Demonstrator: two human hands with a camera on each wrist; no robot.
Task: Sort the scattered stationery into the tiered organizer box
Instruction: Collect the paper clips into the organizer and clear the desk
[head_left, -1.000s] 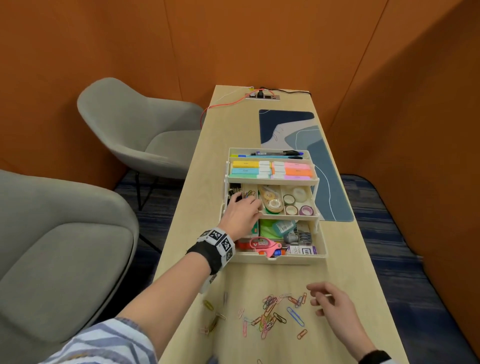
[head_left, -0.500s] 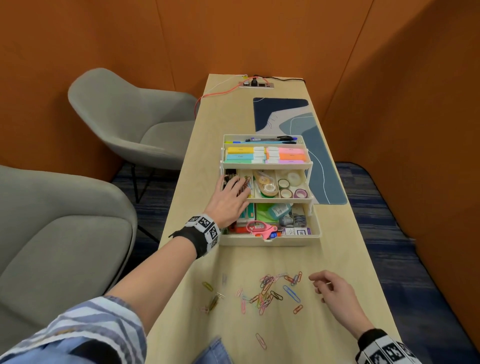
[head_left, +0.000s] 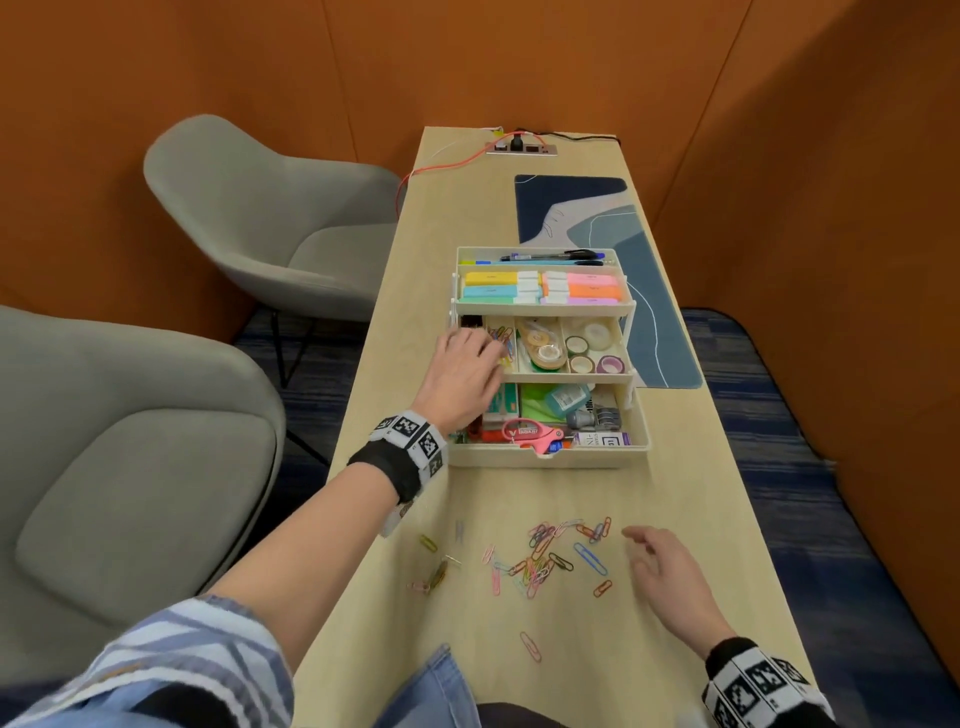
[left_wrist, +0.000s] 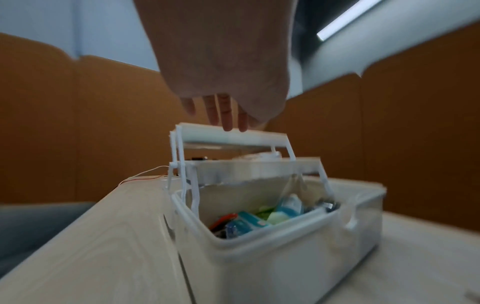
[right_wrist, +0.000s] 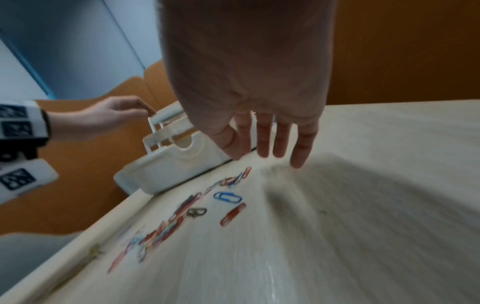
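The white tiered organizer box (head_left: 550, 460) stands open in the middle of the table, with highlighters on top, tape rolls in the middle tier, and scissors and glue at the bottom. My left hand (head_left: 483, 348) hovers over the middle tier's left compartment, where coloured paper clips (head_left: 503, 335) lie. Its fingers (left_wrist: 226, 121) hang down and hold nothing I can see. Several loose paper clips (head_left: 540, 561) are scattered on the table in front of the box. My right hand (head_left: 641, 545) hovers just right of them with straight fingers (right_wrist: 267, 152), empty, near a blue clip (right_wrist: 226, 197).
Two grey chairs (head_left: 270, 218) stand along the table's left edge. A blue desk mat (head_left: 639, 249) lies behind and right of the box. A power strip (head_left: 519, 148) with an orange cable sits at the far end. One pink clip (head_left: 530, 647) lies near the front edge.
My left hand has shifted slightly left over the middle tier. My right hand's fingers have uncurled beside the clips. The head view has drifted.
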